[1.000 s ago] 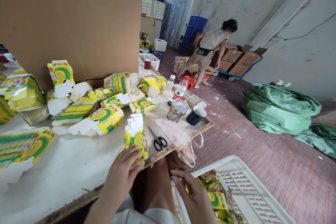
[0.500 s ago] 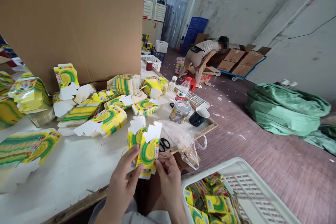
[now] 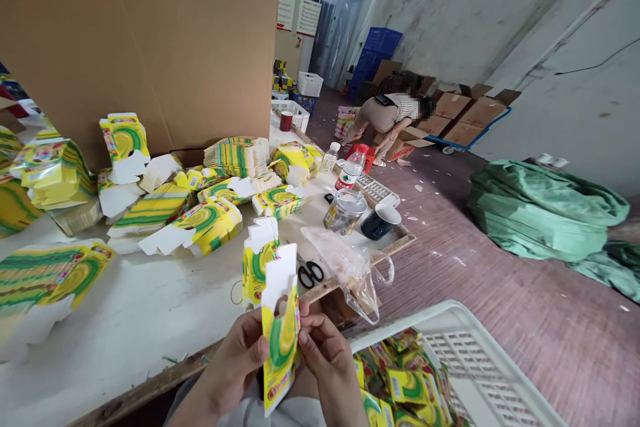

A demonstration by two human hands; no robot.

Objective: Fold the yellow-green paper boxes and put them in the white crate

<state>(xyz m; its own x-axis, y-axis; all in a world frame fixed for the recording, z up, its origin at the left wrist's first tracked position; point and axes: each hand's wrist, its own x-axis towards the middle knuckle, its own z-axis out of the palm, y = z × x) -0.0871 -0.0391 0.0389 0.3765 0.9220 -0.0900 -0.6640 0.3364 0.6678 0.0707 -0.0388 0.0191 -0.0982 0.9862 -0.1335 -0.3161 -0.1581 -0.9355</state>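
A yellow and green carton (image 3: 281, 340) with a white top flap is held upright between my two hands, above my lap. My left hand (image 3: 239, 363) pinches its left edge with thumb and fingers. On its right edge, my right hand (image 3: 325, 360) grips with the thumb in front. Just behind it, a small stack of similar cartons (image 3: 254, 267) stands on the table. To my right, a white plastic basket (image 3: 493, 353) holds many yellow packets (image 3: 413, 387). More flat carton bundles (image 3: 213, 223) lie across the table's left and back.
Black-handled scissors (image 3: 311, 273), a clear plastic bag (image 3: 345, 257), a lidded jar (image 3: 345, 210), a dark mug (image 3: 381, 221) and a red-capped bottle (image 3: 353, 170) sit along the table's right edge. A large cardboard sheet (image 3: 150, 40) rises behind. A person (image 3: 387, 117) bends over boxes further back.
The carton in my hands has come lower and closer, turned so its side faces me more. The scissors are now more exposed. The person in the background bends lower.
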